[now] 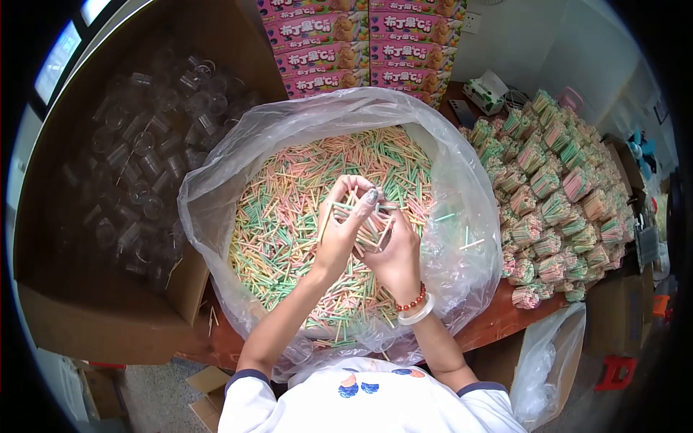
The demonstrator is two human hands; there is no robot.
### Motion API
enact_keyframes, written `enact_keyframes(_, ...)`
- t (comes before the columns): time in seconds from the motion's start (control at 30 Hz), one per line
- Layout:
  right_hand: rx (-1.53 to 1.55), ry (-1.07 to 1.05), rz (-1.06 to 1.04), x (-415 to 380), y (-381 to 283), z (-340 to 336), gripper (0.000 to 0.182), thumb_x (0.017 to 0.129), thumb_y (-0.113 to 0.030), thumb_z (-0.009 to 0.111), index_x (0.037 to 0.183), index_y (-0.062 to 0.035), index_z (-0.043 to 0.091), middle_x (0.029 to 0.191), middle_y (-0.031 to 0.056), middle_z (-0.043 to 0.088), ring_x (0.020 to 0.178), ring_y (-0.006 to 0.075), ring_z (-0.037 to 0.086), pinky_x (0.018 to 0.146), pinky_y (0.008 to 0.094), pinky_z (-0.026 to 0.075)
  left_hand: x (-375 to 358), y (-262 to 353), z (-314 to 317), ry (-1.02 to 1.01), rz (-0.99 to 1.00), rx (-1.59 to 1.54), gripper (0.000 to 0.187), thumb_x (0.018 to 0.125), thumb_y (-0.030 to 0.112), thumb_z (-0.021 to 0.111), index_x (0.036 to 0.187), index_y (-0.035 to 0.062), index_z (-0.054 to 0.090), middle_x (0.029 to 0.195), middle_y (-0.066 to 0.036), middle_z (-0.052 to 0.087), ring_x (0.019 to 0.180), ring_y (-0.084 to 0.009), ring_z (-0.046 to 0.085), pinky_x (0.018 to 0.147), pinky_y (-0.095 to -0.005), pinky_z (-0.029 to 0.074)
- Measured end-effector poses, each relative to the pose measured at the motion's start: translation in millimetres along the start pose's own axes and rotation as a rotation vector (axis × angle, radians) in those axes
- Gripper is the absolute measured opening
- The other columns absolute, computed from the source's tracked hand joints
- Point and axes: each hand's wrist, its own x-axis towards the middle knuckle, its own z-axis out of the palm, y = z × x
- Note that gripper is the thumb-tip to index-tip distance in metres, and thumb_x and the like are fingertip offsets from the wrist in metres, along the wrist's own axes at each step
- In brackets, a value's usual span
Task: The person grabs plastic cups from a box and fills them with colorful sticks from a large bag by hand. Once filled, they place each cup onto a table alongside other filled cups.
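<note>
My left hand [338, 234] and my right hand [401, 252] are cupped together over an open bag, closed around a loose bunch of short pastel sticks [372, 229]. Some of these sticks poke out between the fingers at several angles. The left thumb lies across the top of the bunch, and its tip looks dark. Below the hands, the clear plastic bag [465, 180] is spread wide around a deep heap of loose pink, green, yellow and cream sticks [281, 206]. A beaded bracelet and a pale bangle circle my right wrist.
On the left stands a cardboard box [94, 314] holding many clear plastic cups [144, 162]. Bundled sticks [552, 206] are piled high on the right of the wooden table [498, 321]. Pink printed boxes [321, 47] are stacked behind. A plastic-lined carton [548, 361] sits lower right.
</note>
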Motion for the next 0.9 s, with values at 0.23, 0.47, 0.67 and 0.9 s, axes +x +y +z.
enact_keyframes(0.23, 0.104, -0.050, 0.005, -13.4, 35.1, 20.0, 0.085, 0.070, -0.008, 0.089, 0.143, -0.0018, 0.046, 0.127, 0.0203, 0.068, 0.118, 0.0364, 0.067, 0.099, 0.0422, 0.055, 1.0, -23.7, -22.9, -0.013, 0.067, 0.187, 0.042, 0.108, 0.037, 0.049, 0.134, 0.0046, 0.054, 0.135, -0.013, 0.061, 0.134, -0.0235, 0.055, 0.119, -0.0414, 0.035)
enact_keyframes(0.47, 0.160, -0.210, 0.229, -13.8, 32.5, 19.4, 0.078, 0.070, -0.013, 0.092, 0.137, -0.0046, 0.053, 0.116, 0.0179, 0.072, 0.104, 0.0301, 0.074, 0.085, 0.0382, 0.058, -17.2, -10.3, -27.0, -0.079, 0.072, 0.241, 0.046, 0.110, 0.034, 0.039, 0.147, 0.0057, 0.045, 0.152, -0.012, 0.048, 0.147, -0.0260, 0.041, 0.125, -0.0425, 0.023)
enact_keyframes(0.67, 0.124, -0.082, 0.064, -19.3, 48.4, 22.5, 0.104, 0.068, 0.002, 0.086, 0.155, -0.0069, 0.030, 0.129, 0.0219, 0.064, 0.117, 0.0357, 0.066, 0.099, 0.0417, 0.055, -30.2, 8.2, -55.2, -0.181, 0.022, 0.817, 0.051, 0.105, 0.033, 0.058, 0.149, 0.0083, 0.048, 0.138, -0.016, 0.052, 0.132, -0.0290, 0.052, 0.109, -0.0414, 0.043)
enact_keyframes(0.9, 0.152, -0.075, -0.043, -28.0, 34.8, 17.4, 0.104, 0.071, 0.002, 0.082, 0.158, -0.0110, 0.027, 0.126, 0.0191, 0.068, 0.109, 0.0333, 0.071, 0.092, 0.0407, 0.058, -47.2, 20.9, -33.1, -0.247, 0.170, 0.926, 0.040, 0.083, -0.004, 0.076, 0.122, 0.0060, 0.073, 0.102, -0.010, 0.069, 0.084, -0.0191, 0.070, 0.076, -0.0322, 0.058)
